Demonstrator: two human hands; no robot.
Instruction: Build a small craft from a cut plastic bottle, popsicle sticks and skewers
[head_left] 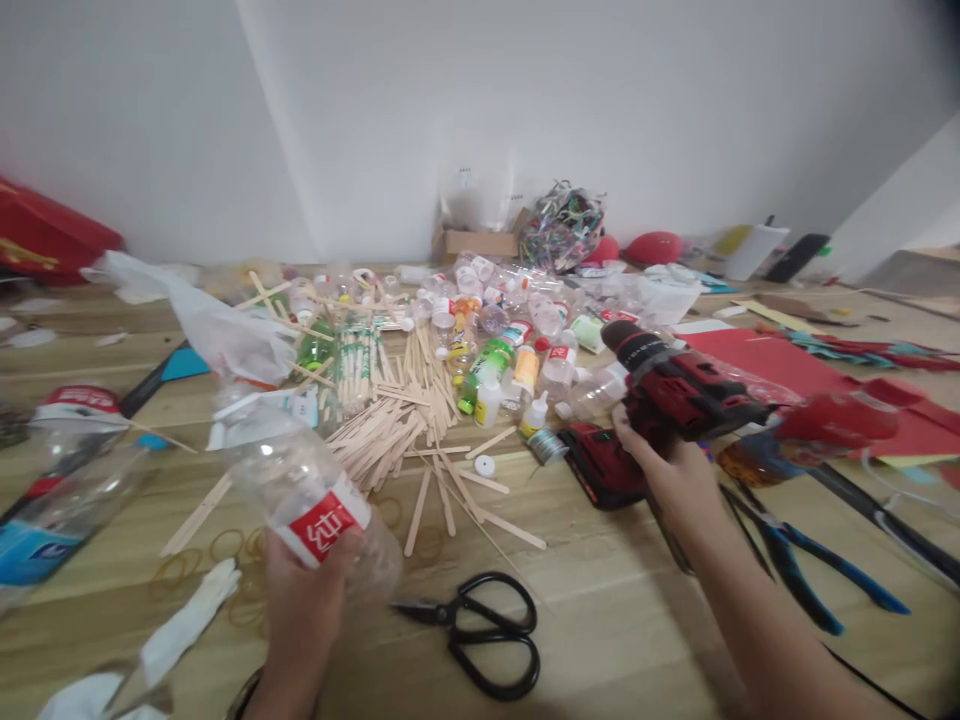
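With our left hand (pixel 309 590) we grasp the clear plastic bottle (pixel 326 515), near the scissors (pixel 452 613); our right hand (pixel 671 475) holds the cordless drill (pixel 686 388) by its handle, near the pliers (pixel 799 580). The thin bottle may dent if we squeeze too strongly.

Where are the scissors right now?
In the head view, the scissors lie on the table at the bottom, near the middle, just right of the left hand holding a bottle.
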